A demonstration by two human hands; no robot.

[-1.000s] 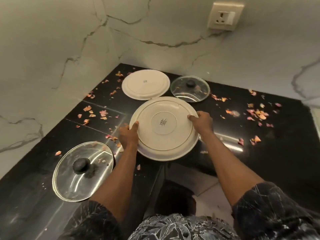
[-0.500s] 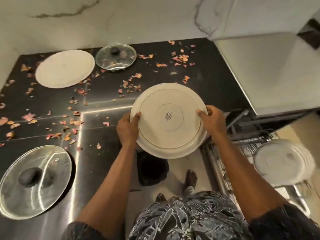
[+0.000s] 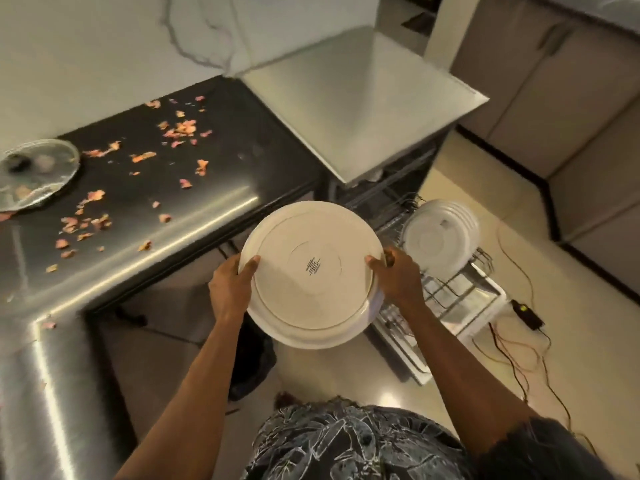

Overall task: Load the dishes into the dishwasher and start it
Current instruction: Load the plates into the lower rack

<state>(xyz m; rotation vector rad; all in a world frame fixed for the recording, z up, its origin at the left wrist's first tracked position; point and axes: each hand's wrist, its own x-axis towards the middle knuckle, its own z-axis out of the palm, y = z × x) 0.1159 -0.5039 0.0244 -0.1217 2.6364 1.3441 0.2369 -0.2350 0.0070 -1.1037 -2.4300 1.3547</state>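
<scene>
I hold a large cream plate (image 3: pixel 311 275) upside down, its maker's mark facing up, with a second plate seemingly stacked under it. My left hand (image 3: pixel 230 289) grips its left rim and my right hand (image 3: pixel 398 280) grips its right rim. The plate hangs above the floor, off the counter edge, just left of the pulled-out dishwasher rack (image 3: pixel 450 299). Several white plates (image 3: pixel 440 239) stand on edge in that rack. The dishwasher's open body (image 3: pixel 388 188) sits under a steel top.
The black counter (image 3: pixel 173 188) at left is strewn with dried petals, with a glass lid (image 3: pixel 34 173) at its far left. The steel appliance top (image 3: pixel 360 102) juts out above the rack. Wires and a small black adapter (image 3: pixel 526 315) lie on the floor at right.
I have carried the plate off the counter and to the right, toward the open dishwasher rack. My view swung right, so the other plate and the large lid left the frame.
</scene>
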